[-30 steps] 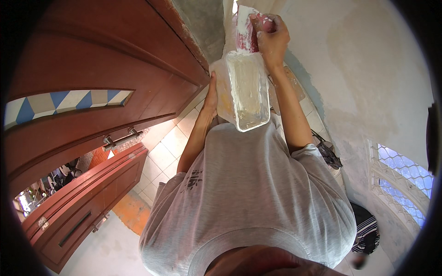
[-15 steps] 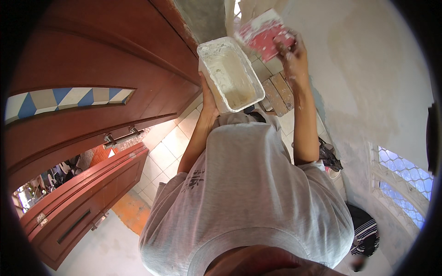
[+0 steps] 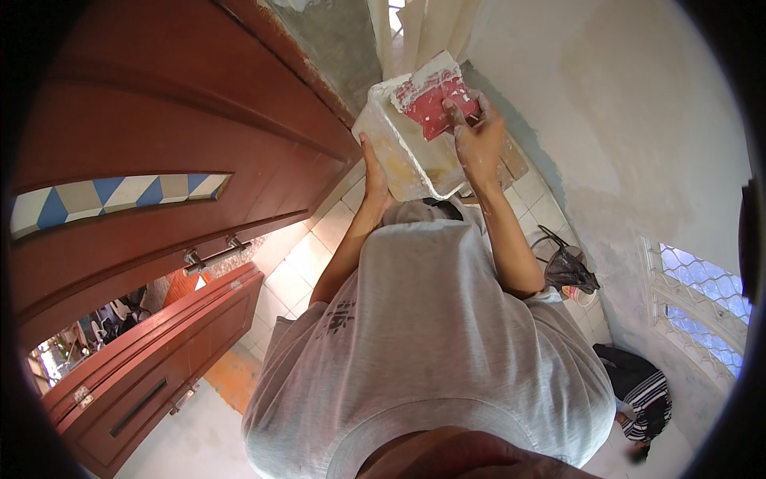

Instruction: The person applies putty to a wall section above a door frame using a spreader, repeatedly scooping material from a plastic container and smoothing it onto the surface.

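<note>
My left hand [image 3: 373,180] grips the side of a white rectangular plastic tub [image 3: 399,152] smeared with pale paste, holding it up in front of my chest. My right hand [image 3: 472,136] holds a red rectangular trowel [image 3: 435,100] coated with white paste, pressed flat-side over the tub's far end. Both forearms rise from my grey T-shirt [image 3: 423,351].
Reddish-brown wooden double doors [image 3: 159,160] with a metal handle [image 3: 211,255] stand at left, one leaf ajar. A plastered wall [image 3: 622,120] fills the right, with a grilled window [image 3: 694,295]. On the tiled floor [image 3: 295,271] lie a dark bag [image 3: 566,267] and striped cloth [image 3: 642,391].
The tub has tilted so its open side faces away. My right hand brought the red trowel down from above onto the tub.
</note>
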Demonstrator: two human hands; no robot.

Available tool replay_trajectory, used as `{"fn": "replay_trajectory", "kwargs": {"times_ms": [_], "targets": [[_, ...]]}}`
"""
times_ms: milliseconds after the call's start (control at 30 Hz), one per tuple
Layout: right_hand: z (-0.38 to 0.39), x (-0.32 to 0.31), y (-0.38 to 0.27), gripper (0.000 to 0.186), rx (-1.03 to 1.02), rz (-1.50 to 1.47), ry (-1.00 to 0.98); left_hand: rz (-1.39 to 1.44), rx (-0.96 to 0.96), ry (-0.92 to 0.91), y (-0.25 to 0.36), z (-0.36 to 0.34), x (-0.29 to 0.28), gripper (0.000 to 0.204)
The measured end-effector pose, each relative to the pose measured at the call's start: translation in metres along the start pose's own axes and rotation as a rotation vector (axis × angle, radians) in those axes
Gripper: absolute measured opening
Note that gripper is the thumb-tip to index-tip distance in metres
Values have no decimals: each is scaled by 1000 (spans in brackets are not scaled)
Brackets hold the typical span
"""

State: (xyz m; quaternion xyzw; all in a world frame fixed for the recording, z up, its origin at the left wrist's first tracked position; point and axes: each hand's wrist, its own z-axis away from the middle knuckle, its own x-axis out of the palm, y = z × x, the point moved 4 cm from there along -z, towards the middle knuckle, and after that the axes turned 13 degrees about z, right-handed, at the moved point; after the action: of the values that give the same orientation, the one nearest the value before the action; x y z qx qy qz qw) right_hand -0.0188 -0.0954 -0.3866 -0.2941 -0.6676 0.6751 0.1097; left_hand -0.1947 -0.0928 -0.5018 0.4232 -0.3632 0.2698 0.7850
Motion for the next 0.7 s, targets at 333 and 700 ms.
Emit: {"fn": "replay_trajectory", "kwargs": {"times_ms": [333, 700], "targets": [[-3, -3, 9, 25, 11, -65, -15, -47, 17, -22, 1, -1, 12, 94], [-18, -11, 14, 26, 118, -152, -148, -70, 11, -32, -5, -6, 38, 96]]}}
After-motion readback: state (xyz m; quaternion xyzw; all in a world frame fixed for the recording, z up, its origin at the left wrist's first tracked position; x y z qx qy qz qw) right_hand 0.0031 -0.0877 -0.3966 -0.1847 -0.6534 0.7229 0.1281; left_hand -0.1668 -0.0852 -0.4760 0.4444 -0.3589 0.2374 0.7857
